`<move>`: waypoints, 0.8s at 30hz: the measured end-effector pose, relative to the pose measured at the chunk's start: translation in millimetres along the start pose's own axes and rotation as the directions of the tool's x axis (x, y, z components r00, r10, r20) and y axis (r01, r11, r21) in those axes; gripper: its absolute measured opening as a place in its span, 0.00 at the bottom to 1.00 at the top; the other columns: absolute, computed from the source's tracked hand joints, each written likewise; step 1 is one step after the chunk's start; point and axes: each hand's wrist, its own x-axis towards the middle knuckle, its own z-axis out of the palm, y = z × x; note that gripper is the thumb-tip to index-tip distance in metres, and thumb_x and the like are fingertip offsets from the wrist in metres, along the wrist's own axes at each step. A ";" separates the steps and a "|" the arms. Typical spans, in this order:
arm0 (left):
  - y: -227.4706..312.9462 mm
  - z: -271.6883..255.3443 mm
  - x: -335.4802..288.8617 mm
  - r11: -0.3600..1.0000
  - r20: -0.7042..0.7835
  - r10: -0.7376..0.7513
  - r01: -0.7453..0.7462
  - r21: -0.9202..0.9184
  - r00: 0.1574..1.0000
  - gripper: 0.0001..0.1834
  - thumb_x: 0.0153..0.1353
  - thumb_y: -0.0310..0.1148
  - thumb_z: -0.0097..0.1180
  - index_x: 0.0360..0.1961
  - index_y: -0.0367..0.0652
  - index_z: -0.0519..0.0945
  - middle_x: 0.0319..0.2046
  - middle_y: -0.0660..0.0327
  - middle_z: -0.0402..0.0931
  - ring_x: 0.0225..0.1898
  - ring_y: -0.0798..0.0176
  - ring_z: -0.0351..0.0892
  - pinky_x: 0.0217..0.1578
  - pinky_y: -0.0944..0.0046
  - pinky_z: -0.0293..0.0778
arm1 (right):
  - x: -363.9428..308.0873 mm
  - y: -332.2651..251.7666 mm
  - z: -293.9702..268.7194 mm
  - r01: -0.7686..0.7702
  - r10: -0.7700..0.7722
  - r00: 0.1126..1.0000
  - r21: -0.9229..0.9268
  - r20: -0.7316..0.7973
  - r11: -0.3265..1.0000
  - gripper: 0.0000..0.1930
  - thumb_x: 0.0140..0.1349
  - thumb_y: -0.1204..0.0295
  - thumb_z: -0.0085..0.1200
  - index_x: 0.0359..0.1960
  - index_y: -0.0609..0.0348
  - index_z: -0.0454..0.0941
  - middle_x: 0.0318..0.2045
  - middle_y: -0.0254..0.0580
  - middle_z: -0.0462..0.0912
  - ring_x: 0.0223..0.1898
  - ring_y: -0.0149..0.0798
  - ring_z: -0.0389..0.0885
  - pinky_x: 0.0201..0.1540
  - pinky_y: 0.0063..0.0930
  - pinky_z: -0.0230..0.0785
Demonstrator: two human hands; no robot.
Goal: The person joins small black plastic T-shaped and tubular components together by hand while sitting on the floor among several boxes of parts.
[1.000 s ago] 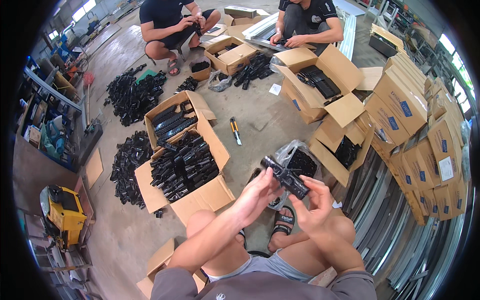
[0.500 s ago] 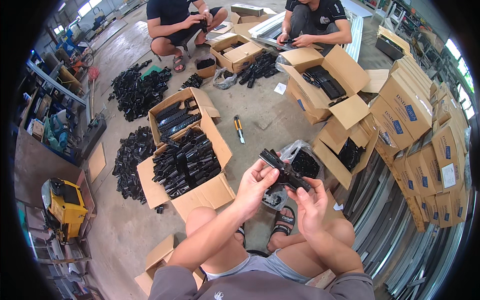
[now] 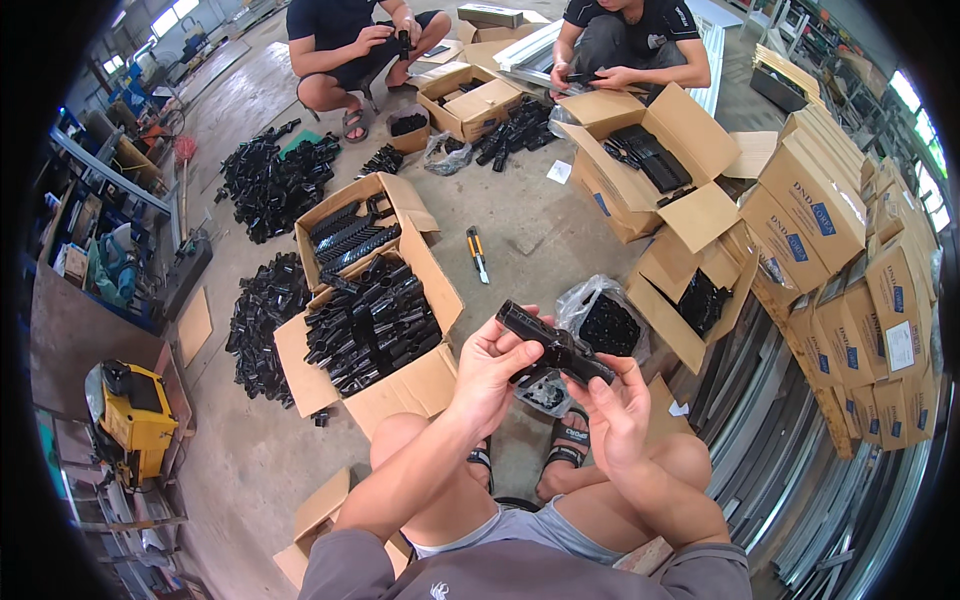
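Both hands hold one black tubular plastic fitting in front of my knees. My left hand is closed round its upper left end. My right hand grips the lower right end between thumb and fingers. Just behind the fitting lies a clear plastic bag of small black parts, and more such parts show in plastic below it. To the left, an open cardboard box holds rows of similar black fittings.
Loose black fittings lie in piles on the left. A utility knife rests on the floor ahead. Open boxes stand at the right, beside stacked closed cartons and metal profiles. Two people crouch at the far side, handling parts.
The fitting has turned in my hands, so its rounded tube side now shows. My left hand has shifted slightly left. The far-left person's hands have moved a little.
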 end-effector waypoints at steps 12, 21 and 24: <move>-3.8 6.0 -2.7 0.993 0.007 0.114 -0.115 0.042 0.993 0.27 0.54 0.27 0.70 0.54 0.36 0.75 0.51 0.51 0.79 0.50 0.61 0.80 0.54 0.59 0.76 | 1.5 -4.3 3.0 -0.068 0.068 0.998 0.053 -0.007 0.996 0.18 0.64 0.79 0.55 0.53 0.66 0.65 0.50 0.53 0.77 0.50 0.42 0.81 0.56 0.35 0.77; 0.0 0.0 -1.1 0.973 0.044 0.176 -0.181 0.144 0.983 0.24 0.55 0.22 0.67 0.54 0.36 0.76 0.49 0.52 0.81 0.49 0.64 0.81 0.53 0.62 0.76 | 3.9 -10.8 1.0 -0.195 0.197 0.980 -0.055 0.038 0.979 0.18 0.63 0.81 0.56 0.52 0.69 0.67 0.50 0.53 0.78 0.50 0.42 0.81 0.56 0.33 0.75; 0.7 1.8 -1.8 0.971 0.049 0.164 -0.169 0.169 0.985 0.26 0.54 0.24 0.69 0.54 0.36 0.75 0.49 0.51 0.81 0.49 0.62 0.81 0.53 0.61 0.77 | 4.4 -10.9 -1.3 -0.202 0.205 0.978 -0.077 0.026 0.976 0.18 0.63 0.81 0.57 0.53 0.69 0.67 0.49 0.53 0.79 0.50 0.41 0.81 0.55 0.32 0.76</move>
